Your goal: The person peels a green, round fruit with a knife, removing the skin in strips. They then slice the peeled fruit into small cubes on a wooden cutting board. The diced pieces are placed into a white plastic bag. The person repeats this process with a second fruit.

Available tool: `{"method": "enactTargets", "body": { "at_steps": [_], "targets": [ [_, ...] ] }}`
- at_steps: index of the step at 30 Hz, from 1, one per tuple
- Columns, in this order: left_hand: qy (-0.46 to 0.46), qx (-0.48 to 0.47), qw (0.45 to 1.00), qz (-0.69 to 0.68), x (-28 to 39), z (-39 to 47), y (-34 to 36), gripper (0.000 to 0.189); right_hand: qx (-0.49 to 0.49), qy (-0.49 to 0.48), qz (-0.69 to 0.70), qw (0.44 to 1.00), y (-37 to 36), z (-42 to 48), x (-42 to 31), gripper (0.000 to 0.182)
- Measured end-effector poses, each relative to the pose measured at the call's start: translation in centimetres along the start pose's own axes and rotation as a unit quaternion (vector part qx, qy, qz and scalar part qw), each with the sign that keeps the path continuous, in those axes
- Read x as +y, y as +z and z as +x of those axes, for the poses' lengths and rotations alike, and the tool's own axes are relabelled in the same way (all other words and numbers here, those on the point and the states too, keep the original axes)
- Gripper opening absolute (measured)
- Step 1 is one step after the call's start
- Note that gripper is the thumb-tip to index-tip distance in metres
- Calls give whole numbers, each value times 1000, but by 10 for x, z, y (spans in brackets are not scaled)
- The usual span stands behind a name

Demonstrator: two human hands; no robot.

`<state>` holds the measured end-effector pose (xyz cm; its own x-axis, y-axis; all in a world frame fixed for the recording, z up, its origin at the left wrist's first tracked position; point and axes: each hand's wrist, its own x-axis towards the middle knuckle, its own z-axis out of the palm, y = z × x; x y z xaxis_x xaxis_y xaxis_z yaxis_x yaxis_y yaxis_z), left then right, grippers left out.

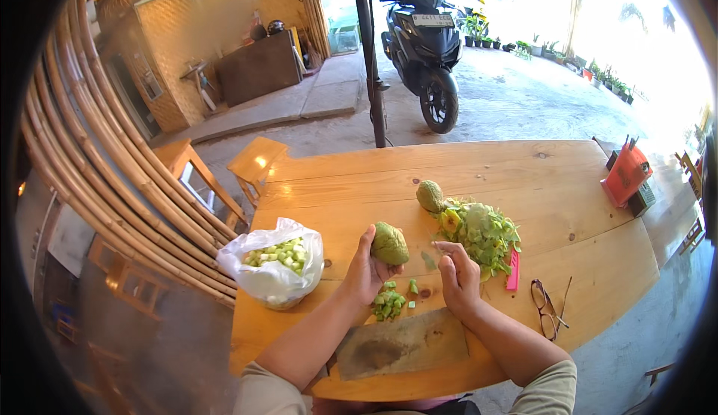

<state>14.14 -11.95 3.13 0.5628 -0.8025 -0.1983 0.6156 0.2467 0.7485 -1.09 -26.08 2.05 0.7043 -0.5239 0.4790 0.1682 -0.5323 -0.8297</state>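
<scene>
My left hand (367, 266) holds a green, wrinkled chayote (390, 243) above the wooden table. Slightly to the right is my right hand (461, 273), its fingers curled; whether something thin is between them is unclear. Beside it lies a heap of green leaves and peelings (485, 233), with a second chayote (429, 196) at its upper left edge. A pink strip-like object (512, 270) sticks out from the heap. Diced green pieces (388, 304) lie below my left hand, just above a worn wooden board (401, 345). At left, a white plastic bag (275, 289) holds pale green cubes (286, 256).
Eyeglasses (547, 311) rest on the wooden table (594, 258) at right. A red holder (625, 174) with dark sticks stands near the far right corner. Wooden stools (258, 154) and curved bamboo poles (126, 151) are at left. A motor scooter (426, 50) stands beyond a dark post (370, 61).
</scene>
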Motion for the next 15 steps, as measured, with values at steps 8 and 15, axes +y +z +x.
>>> {"method": "enactTargets", "body": {
  "at_steps": [8,15],
  "targets": [
    [39,11,998,46,-5,-16,13,65,-31,-153,-2,988,-8,0,-6,34],
    [-12,-79,994,-68,-1,-21,16,62,-109,-221,-61,967,-17,-6,-29,43]
  ]
}}
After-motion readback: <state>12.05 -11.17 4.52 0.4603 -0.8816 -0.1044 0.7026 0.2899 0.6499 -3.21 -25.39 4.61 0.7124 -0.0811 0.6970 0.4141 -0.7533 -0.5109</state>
